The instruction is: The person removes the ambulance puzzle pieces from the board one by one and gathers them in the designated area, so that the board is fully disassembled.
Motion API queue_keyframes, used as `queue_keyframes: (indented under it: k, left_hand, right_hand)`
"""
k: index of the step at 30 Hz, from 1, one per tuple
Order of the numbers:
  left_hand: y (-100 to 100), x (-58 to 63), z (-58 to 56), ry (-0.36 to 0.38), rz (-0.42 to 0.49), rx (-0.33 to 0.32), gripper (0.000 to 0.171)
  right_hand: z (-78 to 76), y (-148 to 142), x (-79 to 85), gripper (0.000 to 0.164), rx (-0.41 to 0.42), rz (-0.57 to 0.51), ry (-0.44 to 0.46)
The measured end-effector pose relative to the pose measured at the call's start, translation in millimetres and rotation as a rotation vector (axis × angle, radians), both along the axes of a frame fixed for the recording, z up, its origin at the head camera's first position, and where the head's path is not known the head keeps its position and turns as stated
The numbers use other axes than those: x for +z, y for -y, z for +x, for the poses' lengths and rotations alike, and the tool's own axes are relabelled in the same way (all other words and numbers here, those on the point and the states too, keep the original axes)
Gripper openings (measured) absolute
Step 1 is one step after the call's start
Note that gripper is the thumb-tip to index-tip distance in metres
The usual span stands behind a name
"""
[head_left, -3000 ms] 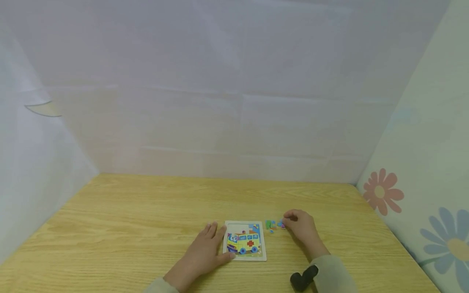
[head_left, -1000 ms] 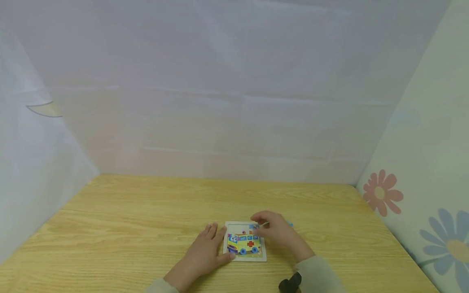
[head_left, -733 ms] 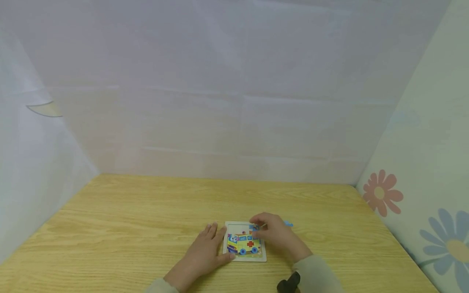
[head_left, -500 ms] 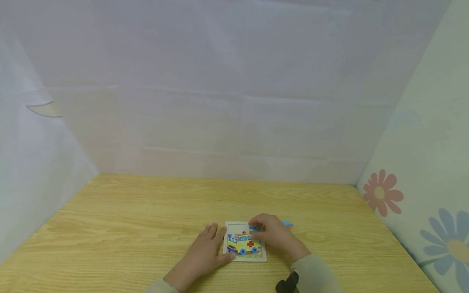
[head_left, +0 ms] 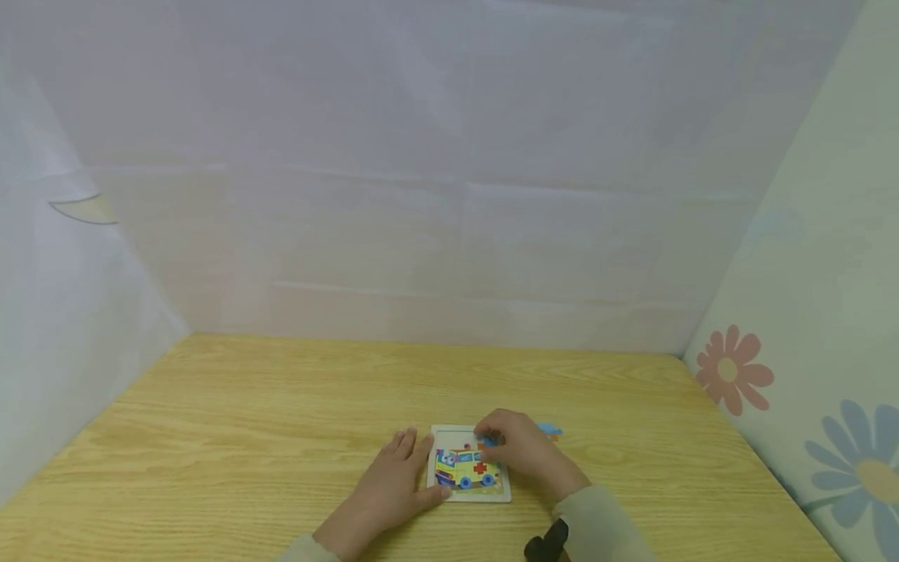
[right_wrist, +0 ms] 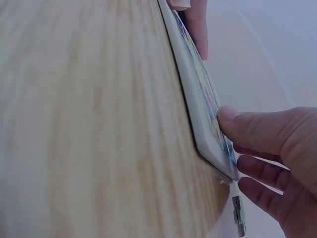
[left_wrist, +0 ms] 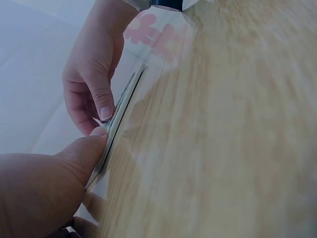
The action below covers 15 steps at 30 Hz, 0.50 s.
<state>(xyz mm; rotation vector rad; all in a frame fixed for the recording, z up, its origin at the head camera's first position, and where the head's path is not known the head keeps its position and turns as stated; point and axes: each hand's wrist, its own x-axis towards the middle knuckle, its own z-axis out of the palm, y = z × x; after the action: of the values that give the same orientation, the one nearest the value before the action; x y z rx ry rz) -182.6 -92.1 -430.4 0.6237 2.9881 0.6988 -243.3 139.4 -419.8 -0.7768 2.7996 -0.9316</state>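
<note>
A square jigsaw board (head_left: 485, 496) with a pale rim lies flat on the table, showing a yellow ambulance picture. Its upper left part is bare. My left hand (head_left: 389, 480) rests along the board's left side, fingers extended, its thumb (left_wrist: 89, 146) over the near left corner. At the upper right corner my right hand (head_left: 527, 445) pinches a blue-edged puzzle piece (head_left: 487, 442) between thumb and fingertips, close over the board; the fingers cover much of it. In the right wrist view, the right thumb (right_wrist: 257, 130) touches the printed face.
Loose puzzle pieces (head_left: 550, 428) lie right of the board, partly behind my right hand. A black device (head_left: 547, 541) sits at the right sleeve. The wooden table (head_left: 281, 414) meets a pale cloth wall (head_left: 449, 257) at the back, and a flowered wall (head_left: 808, 336) stands to the right.
My right hand has moved left from the loose pieces to the board's upper right corner, then crept slightly further left there. The left hand has stayed in place.
</note>
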Motion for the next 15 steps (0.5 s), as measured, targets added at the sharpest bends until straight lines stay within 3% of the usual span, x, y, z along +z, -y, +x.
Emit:
queue_keyframes:
  k: [11, 15]
  left_hand:
    - [-0.6, -0.8, -0.7, -0.017, -0.012, -0.011, 0.086]
    - [-0.5, -1.2, -0.3, -0.002, -0.009, -0.008, 0.086]
  right_hand:
    - [-1.9, 6.6, 11.4, 0.026, 0.005, 0.142, 0.004]
    - [-3.2, 7.4, 14.3, 0.023, -0.002, 0.132, 0.04]
